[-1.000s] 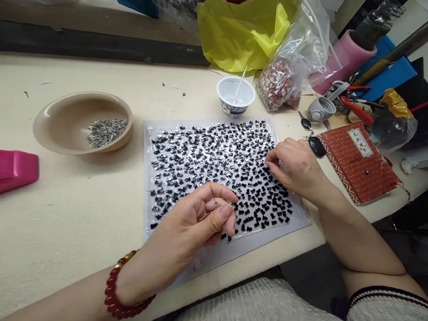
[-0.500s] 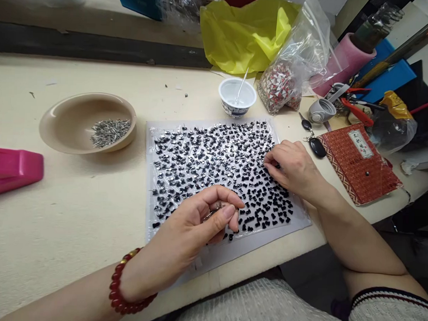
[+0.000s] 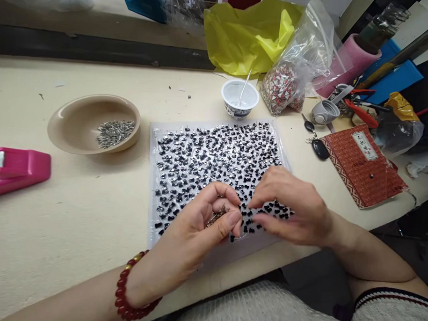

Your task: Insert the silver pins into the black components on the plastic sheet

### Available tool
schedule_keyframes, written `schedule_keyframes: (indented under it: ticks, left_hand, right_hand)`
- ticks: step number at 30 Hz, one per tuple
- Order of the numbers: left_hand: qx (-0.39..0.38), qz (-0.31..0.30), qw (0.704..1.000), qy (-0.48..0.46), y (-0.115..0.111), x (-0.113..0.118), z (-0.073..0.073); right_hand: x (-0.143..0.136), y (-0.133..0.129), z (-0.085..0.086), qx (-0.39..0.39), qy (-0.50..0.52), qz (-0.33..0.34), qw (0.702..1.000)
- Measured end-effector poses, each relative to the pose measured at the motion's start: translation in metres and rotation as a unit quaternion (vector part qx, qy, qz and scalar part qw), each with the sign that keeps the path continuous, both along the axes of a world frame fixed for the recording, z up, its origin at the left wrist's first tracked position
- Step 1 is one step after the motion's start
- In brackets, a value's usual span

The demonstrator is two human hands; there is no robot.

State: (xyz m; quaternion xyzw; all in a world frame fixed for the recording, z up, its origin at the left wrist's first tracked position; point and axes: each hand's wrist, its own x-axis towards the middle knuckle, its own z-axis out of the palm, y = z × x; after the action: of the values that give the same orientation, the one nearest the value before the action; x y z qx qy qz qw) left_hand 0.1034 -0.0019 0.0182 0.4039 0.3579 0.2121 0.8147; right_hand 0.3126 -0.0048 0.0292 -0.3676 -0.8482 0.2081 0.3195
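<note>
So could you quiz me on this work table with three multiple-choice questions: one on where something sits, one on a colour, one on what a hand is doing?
1. Where is the tan bowl of small metal pins?
A. left of the grey sheet
B. on the red booklet
C. inside the yellow bag

2. What colour is the bead bracelet on the left wrist?
A. blue
B. red
C. white

3. What is the left hand doing?
A. lying flat and empty on the table
B. curled around a small bunch of metal pins
C. gripping the white cup

Answers:
1. A: the bowl stands on the table, apart from the sheet's left edge.
2. B: the beads are dark red, with one gold bead.
3. B: pins show between the thumb and the curled fingers, with the right hand close by.
</note>
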Motion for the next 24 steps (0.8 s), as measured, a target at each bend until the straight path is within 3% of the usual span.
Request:
schedule_keyframes:
  ticks: [3,12,14,16,20,24]
  left_hand:
    - [0.006,-0.012,1.000,-0.001,-0.002,0.000,0.000]
    - [-0.009,-0.033,0.999,-0.004,0.000,-0.001,-0.001]
    - [-0.023,-0.024,0.999,0.002,0.001,-0.002,0.000]
    - [-0.038,-0.010,0.999,0.006,0.002,-0.003,0.000]
    - [-0.057,-0.011,0.998,0.002,0.004,-0.005,-0.001]
    - [0.005,-0.013,0.999,0.039,0.004,-0.007,-0.002]
  right_hand:
    - [-0.010,-0.007,-0.002,-0.017,0.023,0.037,0.999]
    - [-0.014,-0.005,-0.004,-0.025,0.062,0.043,0.997]
    - [-0.007,0.000,-0.002,-0.016,0.085,0.011,0.996]
    - [0.006,0.007,-0.001,0.006,0.081,-0.061,0.995]
    - [0.038,0.021,-0.003,0.029,-0.088,-0.218,0.972]
    - [0.049,0.026,-0.010,0.021,-0.210,-0.237,0.948]
